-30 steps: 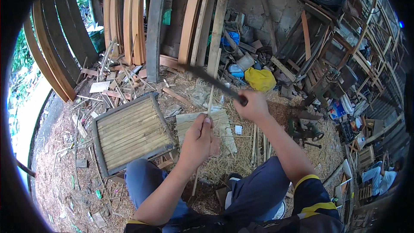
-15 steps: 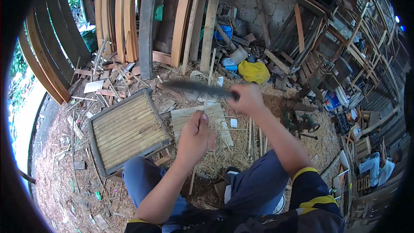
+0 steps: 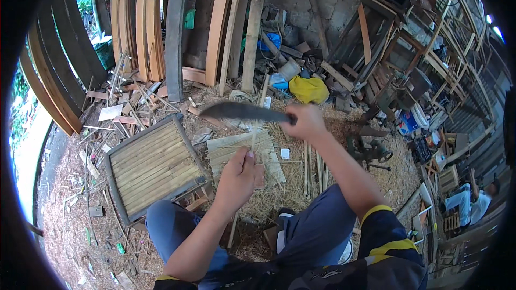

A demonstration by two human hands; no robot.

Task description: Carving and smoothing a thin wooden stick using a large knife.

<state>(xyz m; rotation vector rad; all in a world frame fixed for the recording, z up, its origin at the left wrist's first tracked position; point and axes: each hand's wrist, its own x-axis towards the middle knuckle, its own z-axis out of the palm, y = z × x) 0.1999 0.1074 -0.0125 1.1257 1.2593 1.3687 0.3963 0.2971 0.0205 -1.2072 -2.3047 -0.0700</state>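
My right hand (image 3: 305, 122) is wrapped round the dark handle of a machete (image 3: 242, 111). Its broad, dark blade points left and lies level across the upper end of a long, thin wooden strip (image 3: 254, 140). My left hand (image 3: 235, 178) pinches that strip below the blade, thumb uppermost. The strip stands slanted, and its lower end shows beneath my left hand. Whether blade and strip touch, I cannot tell. Beyond my left hand, a pale sheet (image 3: 220, 147) on the ground bears several thin strips.
A slatted bamboo panel with a dark frame (image 3: 156, 169) sits at my left knee. A green metal vise (image 3: 371, 150) stands to the right. Long planks (image 3: 217, 27) lean at the back, near a yellow cloth (image 3: 308, 89). Another person (image 3: 470, 204) sits far right.
The machete blade, blurred before, shows more sharply and its tip sits a little lower. Both hands keep their grips. The whole view has shifted slightly.
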